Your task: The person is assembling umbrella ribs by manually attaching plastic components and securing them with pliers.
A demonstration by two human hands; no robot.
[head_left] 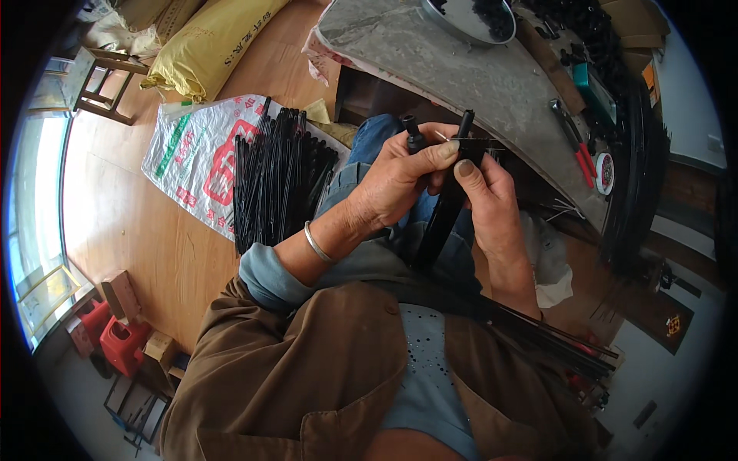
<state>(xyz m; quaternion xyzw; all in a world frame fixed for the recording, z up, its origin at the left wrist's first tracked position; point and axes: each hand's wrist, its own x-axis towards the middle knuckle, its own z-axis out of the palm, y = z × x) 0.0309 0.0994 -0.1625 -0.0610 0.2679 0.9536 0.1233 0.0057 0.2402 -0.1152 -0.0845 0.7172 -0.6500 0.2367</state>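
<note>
Hands, left hand point(396, 180) and right hand point(492, 203), grip black rods point(446, 211) (grey worktable point(453, 65) beyond, wooden floor point(138, 207)).

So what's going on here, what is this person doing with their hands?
A seated person holds a bundle of thin black rods upright over their lap. The left hand and right hand both grip it near the top. More black rods lie piled on a printed sack on the floor; red-handled pliers rest on the grey table.

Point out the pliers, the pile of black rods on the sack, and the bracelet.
pliers point(578, 147), head view, where jaws meet the red handles
rods point(277, 177), head view, middle of the pile
bracelet point(316, 244), head view, band on the left wrist
</note>
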